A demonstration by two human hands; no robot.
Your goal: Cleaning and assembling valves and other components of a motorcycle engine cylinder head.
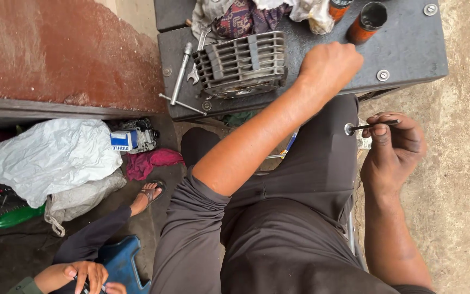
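Valve (368,127) pinched by its stem in our right hand (393,149); left hand (330,65), fisted, contents unseen, rests on surface (409,54) beside finned cylinder (243,62). We judge inspection underway; seating needs alignment.

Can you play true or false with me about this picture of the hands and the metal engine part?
1. The right hand holds a thin metal valve by its stem. True.

2. The finned engine cylinder lies on the sandy ground. False: it sits on the dark metal bench.

3. The left hand is closed in a fist on the bench, beside the cylinder. True.

4. The orange can is lying on its side. False: it stands upright, open end up.

5. A long T-shaped wrench lies to the left of the cylinder. True.

6. The other person's hands hold the cylinder. False: they are low at the picture's bottom left, far from it.
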